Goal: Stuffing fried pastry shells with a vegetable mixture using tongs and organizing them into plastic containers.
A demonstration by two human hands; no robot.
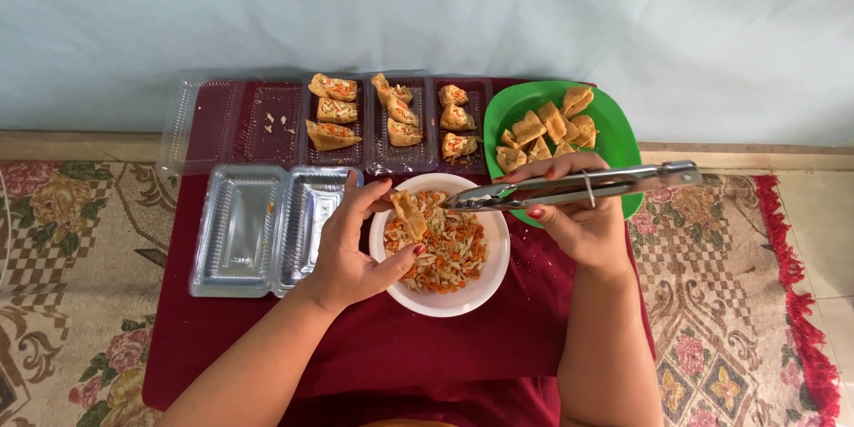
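1. The left hand is covering the near-left rim of the white bowl, and its palm side is facing away from the camera.
2. The metal tongs are crossing over the far rim of the bowl and the near edge of the green plate, hiding both.
3. The right hand is hiding part of the plate's near rim.
4. Both forearms are running out of the bottom edge.
5. The vegetable shreds in the bowl are too small to identify singly.
6. The red cloth is hiding the table completely.
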